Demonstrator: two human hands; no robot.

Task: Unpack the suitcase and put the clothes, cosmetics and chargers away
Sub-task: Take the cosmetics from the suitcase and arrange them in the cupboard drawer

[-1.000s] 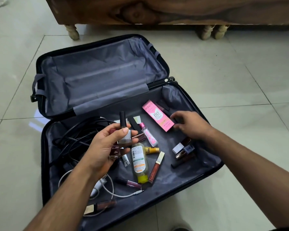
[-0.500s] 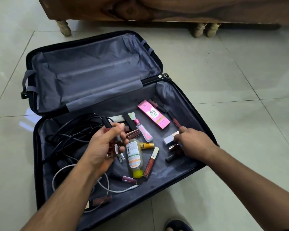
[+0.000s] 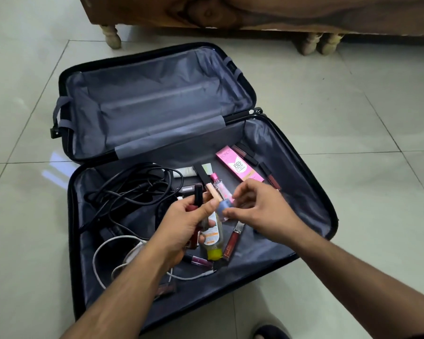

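Note:
An open dark suitcase (image 3: 311, 192) lies on the tiled floor, its far half empty. In the near half lie a pink BB cream box (image 3: 240, 167), a clear bottle with a yellow cap (image 3: 212, 241), a red lip gloss (image 3: 233, 241), black cables (image 3: 132, 192) and a white charger cable (image 3: 108, 255). My left hand (image 3: 181, 226) grips several small dark cosmetic bottles (image 3: 26, 194) over the middle of the case. My right hand (image 3: 260, 211) pinches a small bluish bottle (image 3: 222, 207) and holds it against my left thumb.
Dark lipsticks (image 3: 247, 155) lie along the case's right wall. A purple gloss (image 3: 197, 260) and a brown compact (image 3: 167, 288) sit near the front rim. Wooden furniture (image 3: 255, 11) on turned legs stands beyond the case. A slippered foot (image 3: 269, 332) shows at the bottom.
My right hand left the case's right side, picked up the bluish bottle and brought it left to my left hand. My left hand still grips its bottles.

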